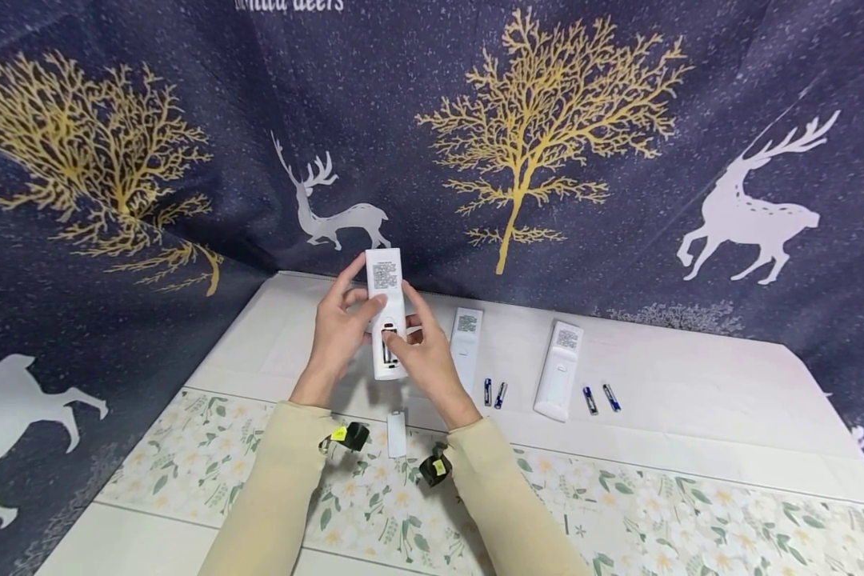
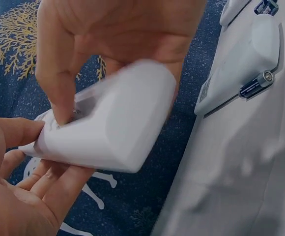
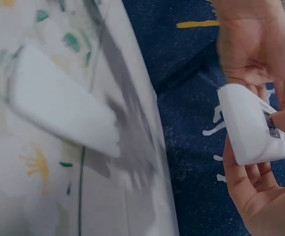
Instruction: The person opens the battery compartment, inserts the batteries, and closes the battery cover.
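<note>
A white remote [image 1: 386, 312] is held above the table, back side toward me, with its battery compartment uncovered. My left hand [image 1: 338, 330] grips its left edge, thumb across the back. My right hand [image 1: 419, 358] holds the lower right side, thumb pressing into the open compartment. The left wrist view has the remote [image 2: 108, 130] between the left hand [image 2: 19, 191] and the right hand [image 2: 118, 39], a fingertip at the compartment. In the right wrist view the remote [image 3: 253, 130] sits between both hands. I cannot tell whether a battery is inside.
A loose white battery cover [image 1: 397, 433] lies on the floral mat below my hands. Two more white remotes [image 1: 466, 348] [image 1: 560, 368] lie face down to the right, each with a pair of small blue batteries [image 1: 494, 394] [image 1: 600, 398] beside it. A dark deer-print cloth surrounds the table.
</note>
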A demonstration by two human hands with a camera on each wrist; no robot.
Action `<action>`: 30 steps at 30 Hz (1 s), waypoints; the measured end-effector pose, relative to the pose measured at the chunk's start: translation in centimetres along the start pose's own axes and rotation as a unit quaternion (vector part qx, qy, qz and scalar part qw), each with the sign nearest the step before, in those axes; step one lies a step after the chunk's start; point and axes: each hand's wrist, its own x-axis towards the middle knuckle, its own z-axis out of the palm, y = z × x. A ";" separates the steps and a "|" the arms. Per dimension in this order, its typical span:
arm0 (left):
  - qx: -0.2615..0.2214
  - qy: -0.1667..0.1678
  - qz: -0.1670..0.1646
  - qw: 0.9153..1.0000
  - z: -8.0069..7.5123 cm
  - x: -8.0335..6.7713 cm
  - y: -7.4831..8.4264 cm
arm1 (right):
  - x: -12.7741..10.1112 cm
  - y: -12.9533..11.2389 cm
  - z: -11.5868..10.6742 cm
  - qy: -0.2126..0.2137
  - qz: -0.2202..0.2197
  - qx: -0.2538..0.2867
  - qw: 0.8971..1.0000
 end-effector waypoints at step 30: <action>0.010 -0.001 0.007 1.000 -0.2 0.2 -0.2 | 0.4 0.2 -0.9 -0.044 -0.021 -0.025 0.998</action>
